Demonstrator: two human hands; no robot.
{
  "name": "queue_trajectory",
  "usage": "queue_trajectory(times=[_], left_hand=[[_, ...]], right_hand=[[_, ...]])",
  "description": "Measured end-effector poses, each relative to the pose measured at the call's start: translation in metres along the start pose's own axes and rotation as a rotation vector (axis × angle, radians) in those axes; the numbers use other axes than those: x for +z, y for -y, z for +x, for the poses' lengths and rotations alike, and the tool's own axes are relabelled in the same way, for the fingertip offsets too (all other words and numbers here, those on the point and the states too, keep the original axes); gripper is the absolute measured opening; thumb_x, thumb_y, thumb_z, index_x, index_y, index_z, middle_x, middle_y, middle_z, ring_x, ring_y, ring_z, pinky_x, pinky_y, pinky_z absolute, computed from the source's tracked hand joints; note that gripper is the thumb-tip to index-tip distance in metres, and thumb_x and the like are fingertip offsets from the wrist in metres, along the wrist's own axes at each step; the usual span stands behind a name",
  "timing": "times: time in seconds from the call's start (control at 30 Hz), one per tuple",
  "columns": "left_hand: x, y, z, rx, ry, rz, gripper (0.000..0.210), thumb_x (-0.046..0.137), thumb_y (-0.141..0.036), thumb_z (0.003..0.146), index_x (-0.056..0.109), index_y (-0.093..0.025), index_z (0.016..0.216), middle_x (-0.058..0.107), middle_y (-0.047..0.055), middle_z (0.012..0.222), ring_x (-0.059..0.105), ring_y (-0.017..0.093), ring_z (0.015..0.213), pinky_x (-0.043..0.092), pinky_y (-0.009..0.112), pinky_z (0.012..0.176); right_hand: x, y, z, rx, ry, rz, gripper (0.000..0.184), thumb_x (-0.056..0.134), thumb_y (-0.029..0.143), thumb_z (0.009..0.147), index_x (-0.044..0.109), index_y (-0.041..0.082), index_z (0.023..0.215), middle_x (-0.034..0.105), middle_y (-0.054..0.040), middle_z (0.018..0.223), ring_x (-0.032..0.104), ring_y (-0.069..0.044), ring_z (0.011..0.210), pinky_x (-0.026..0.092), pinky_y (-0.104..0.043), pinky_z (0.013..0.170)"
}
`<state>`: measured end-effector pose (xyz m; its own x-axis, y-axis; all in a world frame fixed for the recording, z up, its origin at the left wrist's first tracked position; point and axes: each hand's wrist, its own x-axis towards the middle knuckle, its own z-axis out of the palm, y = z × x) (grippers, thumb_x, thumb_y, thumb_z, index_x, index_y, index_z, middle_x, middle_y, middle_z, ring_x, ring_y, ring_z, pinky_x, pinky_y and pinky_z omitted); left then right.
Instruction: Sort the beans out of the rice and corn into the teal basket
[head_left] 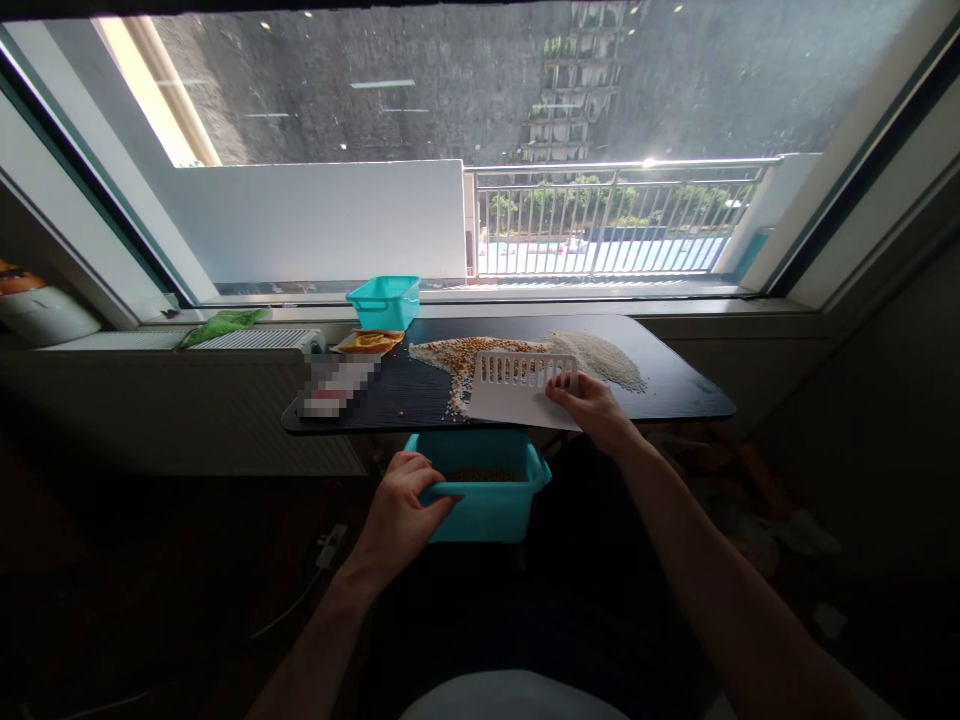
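My left hand [405, 505] grips the near left rim of a turquoise plastic bin [487, 515], held just below the table's front edge. Brownish-yellow grains lie in its shadowed bottom. In my right hand [600, 412] is a white slotted plastic scraper [517, 403], pinched at its right side, with its slots towards the far side. It rests on or just over the black tabletop [667, 390]; contact cannot be made out. Orange-yellow corn kernels [465, 350], mixed with white grains, spread behind and left of it. A pile of white rice-like grains [600, 358] lies to the right.
A second turquoise bin [384, 300] stands at the table's back left, beside an orange-yellow packet [370, 342]. A blurred-out flat item [337, 388] lies at the left edge. Left of the table is a radiator [225, 400] with a green cloth [225, 325]. A window closes off the back.
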<state>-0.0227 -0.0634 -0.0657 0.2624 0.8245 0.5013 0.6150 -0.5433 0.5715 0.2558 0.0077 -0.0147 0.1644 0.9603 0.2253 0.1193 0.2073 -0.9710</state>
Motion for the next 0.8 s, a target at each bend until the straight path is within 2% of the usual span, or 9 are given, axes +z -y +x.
queue_trajectory(times=[0.37, 0.6, 0.7, 0.8], left_hand=[[0.001, 0.006, -0.003, 0.005, -0.006, 0.01, 0.01, 0.073, -0.023, 0.078, 0.069, -0.021, 0.069, 0.067, 0.004, 0.075, 0.058, 0.026, 0.094, 0.051, 0.037, 0.082], [-0.021, 0.027, -0.016, -0.04, -0.09, 0.08, 0.013, 0.073, -0.027, 0.078, 0.068, -0.021, 0.067, 0.066, 0.004, 0.072, 0.059, 0.027, 0.091, 0.05, 0.039, 0.083], [-0.034, 0.038, -0.02, -0.069, -0.13, 0.122, 0.014, 0.073, -0.03, 0.077, 0.069, -0.022, 0.066, 0.066, 0.004, 0.072, 0.059, 0.027, 0.091, 0.05, 0.039, 0.081], [-0.046, 0.046, -0.022, -0.086, -0.156, 0.154, 0.015, 0.073, -0.033, 0.076, 0.07, -0.022, 0.066, 0.066, 0.004, 0.072, 0.059, 0.026, 0.089, 0.051, 0.038, 0.078]], right_hand=[[0.003, 0.008, -0.007, -0.001, 0.044, -0.017, 0.049, 0.083, 0.061, 0.05, 0.06, 0.02, 0.064, 0.061, -0.0005, 0.069, 0.055, -0.016, 0.067, 0.049, -0.033, 0.068], [0.005, 0.005, -0.009, -0.035, 0.001, -0.022, 0.041, 0.081, 0.054, 0.057, 0.06, 0.021, 0.068, 0.059, 0.0, 0.069, 0.053, -0.016, 0.067, 0.047, -0.033, 0.069], [0.023, 0.009, -0.008, -0.085, 0.009, -0.012, 0.037, 0.077, 0.054, 0.064, 0.059, 0.022, 0.072, 0.059, -0.0003, 0.071, 0.053, -0.016, 0.068, 0.046, -0.033, 0.069], [0.06, 0.012, -0.003, -0.147, 0.083, -0.008, 0.034, 0.073, 0.053, 0.067, 0.059, 0.022, 0.072, 0.057, -0.0003, 0.071, 0.051, -0.016, 0.067, 0.045, -0.032, 0.066]])
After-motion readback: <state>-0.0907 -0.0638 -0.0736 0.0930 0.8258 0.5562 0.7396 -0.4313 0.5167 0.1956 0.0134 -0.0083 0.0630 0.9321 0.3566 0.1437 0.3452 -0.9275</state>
